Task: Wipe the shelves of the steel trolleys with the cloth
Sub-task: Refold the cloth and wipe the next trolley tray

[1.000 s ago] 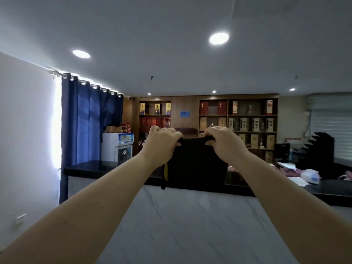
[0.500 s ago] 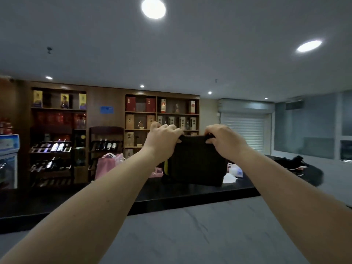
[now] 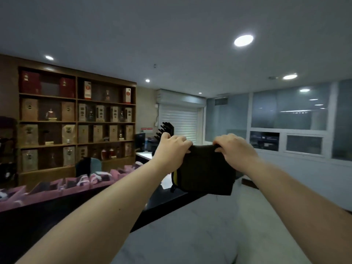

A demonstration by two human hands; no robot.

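A dark cloth [image 3: 206, 171] with a yellow tag on its left edge hangs in front of me at arm's length. My left hand [image 3: 172, 149] grips its top left corner with curled fingers. My right hand [image 3: 235, 148] grips the top right corner the same way. The cloth hangs flat between the two hands, above a counter. No steel trolley is in view.
A black counter top [image 3: 167, 199] runs across in front of me, with a pale marble front [image 3: 190, 235] below. Pink bags [image 3: 91, 180] line it at the left. Wooden shelves [image 3: 76, 121] of boxes stand behind. Windows [image 3: 289, 119] fill the right wall.
The view has swung to the right: the blue curtain and the white machine have left the frame and the windows have come in. Both hands hold the cloth as before.
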